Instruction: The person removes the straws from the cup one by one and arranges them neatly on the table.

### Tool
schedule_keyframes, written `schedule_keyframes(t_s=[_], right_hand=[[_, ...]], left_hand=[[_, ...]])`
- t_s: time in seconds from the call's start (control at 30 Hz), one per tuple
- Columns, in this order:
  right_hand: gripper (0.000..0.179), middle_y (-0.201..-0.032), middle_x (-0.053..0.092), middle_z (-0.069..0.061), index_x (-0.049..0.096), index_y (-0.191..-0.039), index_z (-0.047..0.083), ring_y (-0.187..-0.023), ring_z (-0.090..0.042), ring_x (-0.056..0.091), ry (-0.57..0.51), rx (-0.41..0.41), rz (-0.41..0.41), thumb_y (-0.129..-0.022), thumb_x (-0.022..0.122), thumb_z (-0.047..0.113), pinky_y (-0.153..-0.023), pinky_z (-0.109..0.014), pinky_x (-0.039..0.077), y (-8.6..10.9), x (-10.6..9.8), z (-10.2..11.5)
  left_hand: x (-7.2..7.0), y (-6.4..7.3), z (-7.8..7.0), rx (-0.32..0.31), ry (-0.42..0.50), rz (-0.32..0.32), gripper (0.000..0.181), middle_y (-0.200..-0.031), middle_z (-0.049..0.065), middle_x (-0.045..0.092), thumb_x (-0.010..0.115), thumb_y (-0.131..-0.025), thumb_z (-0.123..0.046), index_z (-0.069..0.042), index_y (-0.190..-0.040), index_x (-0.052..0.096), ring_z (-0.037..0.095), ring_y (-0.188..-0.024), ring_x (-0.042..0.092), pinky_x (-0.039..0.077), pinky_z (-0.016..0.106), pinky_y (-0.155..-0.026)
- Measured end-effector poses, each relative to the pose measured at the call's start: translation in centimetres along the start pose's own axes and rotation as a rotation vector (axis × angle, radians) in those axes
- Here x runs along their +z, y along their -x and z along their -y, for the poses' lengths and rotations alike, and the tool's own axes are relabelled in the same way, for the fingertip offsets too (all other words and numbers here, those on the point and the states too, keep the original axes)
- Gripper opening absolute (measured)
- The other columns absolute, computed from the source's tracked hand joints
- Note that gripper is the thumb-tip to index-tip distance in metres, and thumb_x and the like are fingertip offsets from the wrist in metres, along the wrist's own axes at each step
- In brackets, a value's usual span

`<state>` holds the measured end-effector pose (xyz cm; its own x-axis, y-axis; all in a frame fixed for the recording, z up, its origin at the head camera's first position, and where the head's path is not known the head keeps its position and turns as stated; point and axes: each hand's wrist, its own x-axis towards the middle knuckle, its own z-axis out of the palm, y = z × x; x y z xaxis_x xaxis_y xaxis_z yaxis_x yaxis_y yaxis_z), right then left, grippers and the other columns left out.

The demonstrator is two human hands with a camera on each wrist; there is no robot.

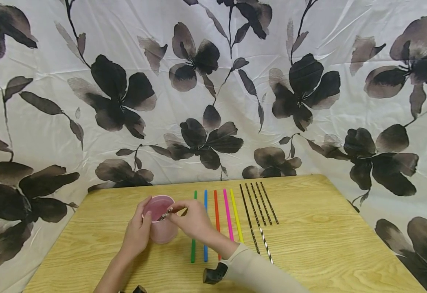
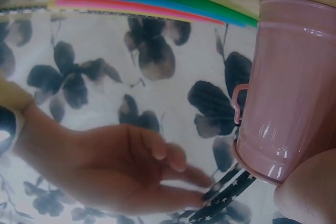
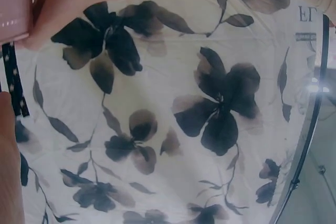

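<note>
My left hand (image 1: 137, 231) grips a pink bucket-shaped cup (image 1: 163, 232) around its side, thumb near the rim. A small pink handle (image 2: 239, 103) shows against the cup's wall in the left wrist view. My right hand (image 1: 194, 219) is at the mouth of the cup and pinches black straws with white stars (image 2: 224, 199) between thumb and fingertips. The straws' other ends are hidden inside the cup. In the right wrist view one dark starred straw (image 3: 13, 80) comes out from the rim beside the fingers.
On the wooden table (image 1: 330, 244) lie green (image 1: 193, 248), blue (image 1: 206, 244), red (image 1: 217, 215), pink (image 1: 228, 215) and yellow straws (image 1: 236, 215) in a row. Several black patterned straws (image 1: 262, 203) and a black-and-white striped straw (image 1: 266, 245) lie right of them. A floral cloth (image 1: 253, 101) hangs behind.
</note>
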<state>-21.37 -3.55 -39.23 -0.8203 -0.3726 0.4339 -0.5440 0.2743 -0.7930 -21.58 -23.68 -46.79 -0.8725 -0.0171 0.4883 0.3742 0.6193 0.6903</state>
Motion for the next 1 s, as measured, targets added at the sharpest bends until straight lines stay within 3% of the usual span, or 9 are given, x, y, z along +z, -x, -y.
schedule_keyframes(t_s=[0.13, 0.3, 0.43, 0.67, 0.87, 1.0], right_hand=[[0.007, -0.079, 0.063, 0.009, 0.069, -0.083, 0.013, -0.060, -0.005, 0.057, -0.078, 0.010, -0.044, -0.077, 0.068, 0.016, -0.052, -0.020, 0.048, 0.6, -1.9, 1.9], [0.008, -0.078, 0.066, -0.005, 0.068, -0.083, 0.002, -0.066, -0.016, 0.062, -0.218, 0.013, -0.100, -0.076, 0.067, 0.008, -0.057, -0.025, 0.050, 1.1, -5.6, 5.7], [0.009, -0.079, 0.065, -0.011, 0.066, -0.083, -0.002, -0.070, -0.020, 0.062, -0.284, 0.007, -0.097, -0.077, 0.066, 0.005, -0.061, -0.026, 0.050, 1.0, -7.9, 6.9], [0.009, -0.083, 0.064, -0.017, 0.061, -0.083, -0.006, -0.069, -0.020, 0.062, -0.373, 0.021, -0.093, -0.078, 0.064, 0.002, -0.068, -0.034, 0.051, 1.3, -11.3, 7.5], [0.008, -0.080, 0.063, -0.021, 0.061, -0.081, -0.006, -0.065, -0.023, 0.062, -0.332, 0.011, -0.118, -0.078, 0.063, 0.001, -0.064, -0.037, 0.052, 1.9, -13.7, 7.5], [0.009, -0.080, 0.062, -0.022, 0.060, -0.082, -0.007, -0.065, -0.024, 0.062, -0.319, 0.035, -0.147, -0.078, 0.063, 0.000, -0.061, -0.039, 0.052, 2.5, -15.0, 7.0]], left_hand=[[0.3, 0.0, 0.0, -0.002, -0.002, 0.004, 0.042, -0.131, 0.007, 0.042, 0.034, -0.096, -0.024, -0.026, -0.137, 0.029, 0.026, -0.114, 0.043, 0.037, 0.049, -0.088], [0.2, -0.2, -0.1, -0.017, 0.001, -0.001, 0.042, -0.131, 0.007, 0.042, 0.035, -0.095, -0.023, -0.023, -0.137, 0.031, 0.027, -0.116, 0.041, 0.033, 0.049, -0.092], [0.0, -0.2, 0.1, -0.029, 0.013, -0.011, 0.041, -0.130, 0.007, 0.043, 0.037, -0.095, -0.023, -0.024, -0.136, 0.033, 0.027, -0.116, 0.041, 0.033, 0.049, -0.092], [-0.1, -0.3, -0.1, -0.025, 0.011, -0.006, 0.041, -0.129, 0.009, 0.043, 0.037, -0.095, -0.022, -0.024, -0.136, 0.032, 0.028, -0.115, 0.041, 0.033, 0.050, -0.092], [-0.1, -0.4, -0.3, -0.033, 0.008, 0.000, 0.041, -0.130, 0.010, 0.043, 0.037, -0.095, -0.021, -0.020, -0.136, 0.032, 0.029, -0.116, 0.041, 0.032, 0.052, -0.092], [0.1, -0.3, -0.2, -0.038, 0.004, 0.000, 0.041, -0.130, 0.010, 0.043, 0.037, -0.095, -0.020, -0.024, -0.136, 0.032, 0.030, -0.116, 0.041, 0.032, 0.052, -0.091]])
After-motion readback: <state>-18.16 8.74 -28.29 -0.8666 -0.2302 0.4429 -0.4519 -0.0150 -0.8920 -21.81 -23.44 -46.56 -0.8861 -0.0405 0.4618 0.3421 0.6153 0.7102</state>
